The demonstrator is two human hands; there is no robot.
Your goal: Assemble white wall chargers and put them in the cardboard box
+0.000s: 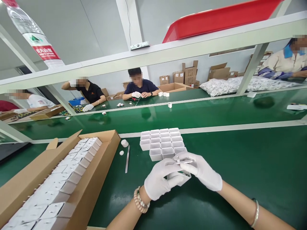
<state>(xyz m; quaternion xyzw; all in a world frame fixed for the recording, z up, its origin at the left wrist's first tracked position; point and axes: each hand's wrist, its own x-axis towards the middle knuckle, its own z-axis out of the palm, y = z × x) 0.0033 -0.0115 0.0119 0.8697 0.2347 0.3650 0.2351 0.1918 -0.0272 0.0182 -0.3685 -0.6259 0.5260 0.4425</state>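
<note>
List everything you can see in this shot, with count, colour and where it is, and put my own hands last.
white housings: a block of open-topped ones, count unclear, white, on the green mat ahead of the hands
cardboard box: one, brown, at left, filled with rows of white parts
tweezers: one, metal, lying between box and housings
small caps: two, white, beside the tweezers
conveyor belt: one, green, across the middle
water bottle: one, clear with red label, on the upper shelf at left
red tray: one, on the shelf at right
co-workers: four, seated across the belt
left hand: white glove, holding one white housing
right hand: white glove, pinching a small metal piece over that housing
</note>
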